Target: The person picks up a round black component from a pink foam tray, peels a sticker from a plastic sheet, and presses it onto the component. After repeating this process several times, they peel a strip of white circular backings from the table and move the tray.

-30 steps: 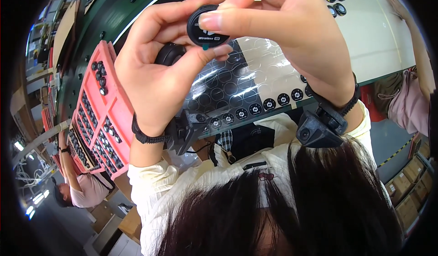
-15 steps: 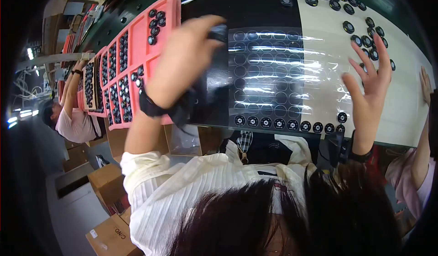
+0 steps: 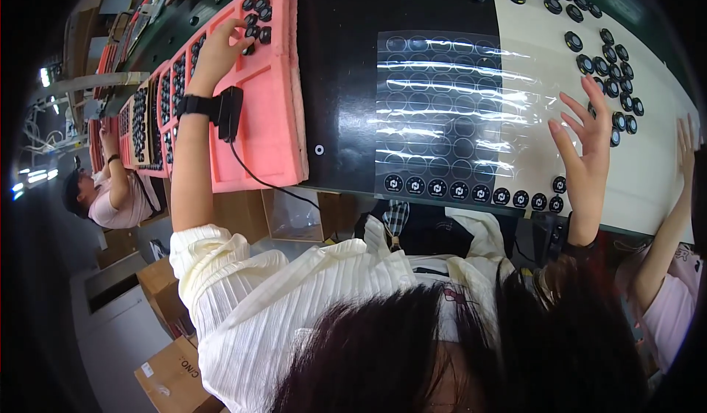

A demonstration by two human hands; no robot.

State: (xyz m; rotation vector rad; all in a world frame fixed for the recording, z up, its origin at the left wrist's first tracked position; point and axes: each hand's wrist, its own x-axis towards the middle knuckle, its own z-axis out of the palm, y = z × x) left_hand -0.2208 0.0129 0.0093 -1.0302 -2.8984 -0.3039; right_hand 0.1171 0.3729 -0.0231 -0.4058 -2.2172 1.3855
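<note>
My left hand point(image 3: 218, 56) reaches over a pink foam tray point(image 3: 254, 118) at the left. Its thumb and forefinger are curled round a small black round part point(image 3: 252, 32) among several others in the tray's far compartment. My right hand point(image 3: 587, 137) hovers palm-inward, fingers spread and holding nothing, over the right end of a clear plastic sheet point(image 3: 434, 93). This sheet is marked with rows of circles, and round black stickers point(image 3: 437, 188) line its near edge. Beyond my right fingers, more black round parts point(image 3: 613, 85) stand in a loose group.
Black and white surfaces point(image 3: 339, 82) cover the green table. A small white ring point(image 3: 319, 149) lies beside the tray. More trays point(image 3: 151, 129) extend left toward a person point(image 3: 121, 196). Another person's arm point(image 3: 674, 225) comes in at the right. Cardboard boxes point(image 3: 173, 372) stand below.
My left hand has moved left from beside the clear sheet to the parts in the pink tray. My right hand stays raised and spread, with little movement. The view has shifted slightly.
</note>
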